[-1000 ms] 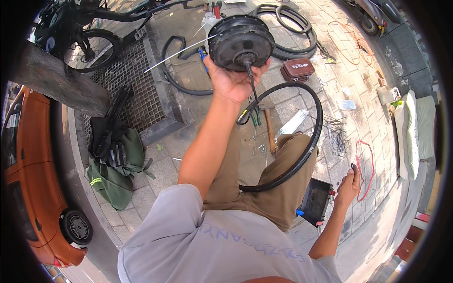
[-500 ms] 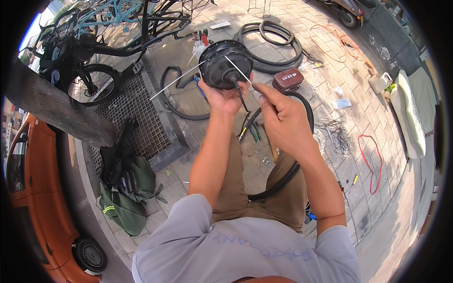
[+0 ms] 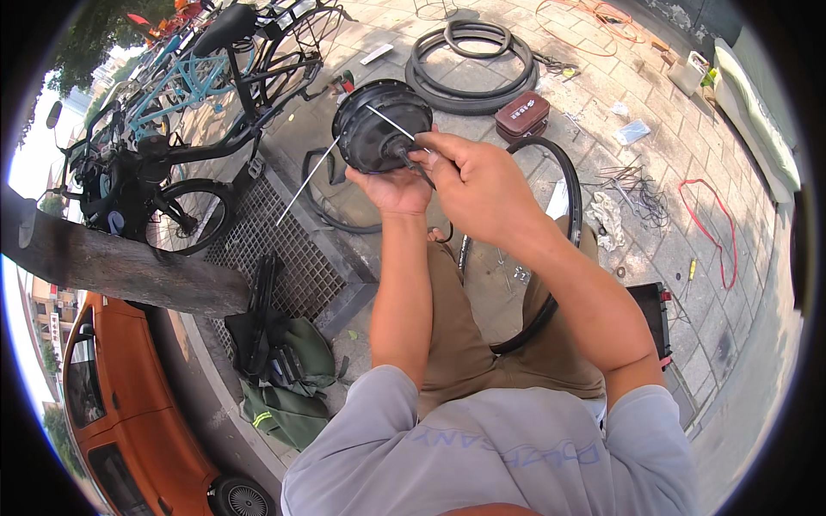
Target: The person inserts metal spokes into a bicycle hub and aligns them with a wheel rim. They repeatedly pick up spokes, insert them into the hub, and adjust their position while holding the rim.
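A black wheel hub motor point(image 3: 366, 129) is raised in front of me, with my left hand point(image 3: 397, 193) closed around its underside. One thin silver spoke point(image 3: 389, 122) crosses the hub's face toward its axle. Another spoke point(image 3: 306, 184) sticks out from the hub's left edge and slants down. My right hand point(image 3: 486, 185) has thumb and fingers pinched at the inner spoke's end, beside the axle and its cable. The fingertips partly hide that end. Below my right forearm a black wheel rim point(image 3: 564, 163) leans across my legs.
Black tyres point(image 3: 471, 103) lie beyond the hub, near a dark red case point(image 3: 522, 116). Wires point(image 3: 635, 191), a red loop point(image 3: 707, 225) and a yellow-handled tool point(image 3: 692, 269) lie at right. A tree trunk point(image 3: 129, 267), bicycles and a green bag point(image 3: 288, 411) are at left.
My right fingers have moved in along the spoke, closer to the axle. The hub stays in my left hand, and its spokes have turned slightly. The whole view has shifted.
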Available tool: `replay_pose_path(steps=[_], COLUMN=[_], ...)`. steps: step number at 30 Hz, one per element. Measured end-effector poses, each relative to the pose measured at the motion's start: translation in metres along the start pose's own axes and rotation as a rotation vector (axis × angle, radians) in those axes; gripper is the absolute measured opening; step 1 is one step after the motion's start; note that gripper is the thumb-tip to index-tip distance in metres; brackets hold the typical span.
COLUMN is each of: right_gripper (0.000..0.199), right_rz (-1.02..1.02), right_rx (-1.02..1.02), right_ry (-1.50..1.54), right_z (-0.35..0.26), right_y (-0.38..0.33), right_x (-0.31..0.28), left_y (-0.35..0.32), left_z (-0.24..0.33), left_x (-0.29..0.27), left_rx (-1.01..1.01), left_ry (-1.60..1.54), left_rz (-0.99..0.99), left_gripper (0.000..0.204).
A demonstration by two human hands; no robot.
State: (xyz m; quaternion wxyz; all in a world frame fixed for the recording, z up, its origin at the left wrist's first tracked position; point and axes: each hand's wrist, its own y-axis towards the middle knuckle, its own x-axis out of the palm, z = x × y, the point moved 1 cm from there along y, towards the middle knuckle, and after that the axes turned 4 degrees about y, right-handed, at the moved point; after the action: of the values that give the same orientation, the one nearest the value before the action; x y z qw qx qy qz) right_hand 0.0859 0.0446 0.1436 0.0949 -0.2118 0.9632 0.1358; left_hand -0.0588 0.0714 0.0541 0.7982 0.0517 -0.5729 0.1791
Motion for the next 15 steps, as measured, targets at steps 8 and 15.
replay_pose_path(steps=[8,15], right_gripper=[0.039,0.041], right_rz=[-0.061,0.079], right_rx=[0.208,-0.151], right_ry=[0.310,0.088], right_z=[-0.014,0.011], right_y=[0.005,0.007], right_x=[-0.014,-0.021], left_y=[0.018,0.005], left_z=[0.023,0.020], left_x=[-0.044,-0.008], left_rx=[-0.079,0.125], left_ry=[-0.060,0.124], left_rz=[-0.429,-0.112], left_gripper=[0.074,0.072])
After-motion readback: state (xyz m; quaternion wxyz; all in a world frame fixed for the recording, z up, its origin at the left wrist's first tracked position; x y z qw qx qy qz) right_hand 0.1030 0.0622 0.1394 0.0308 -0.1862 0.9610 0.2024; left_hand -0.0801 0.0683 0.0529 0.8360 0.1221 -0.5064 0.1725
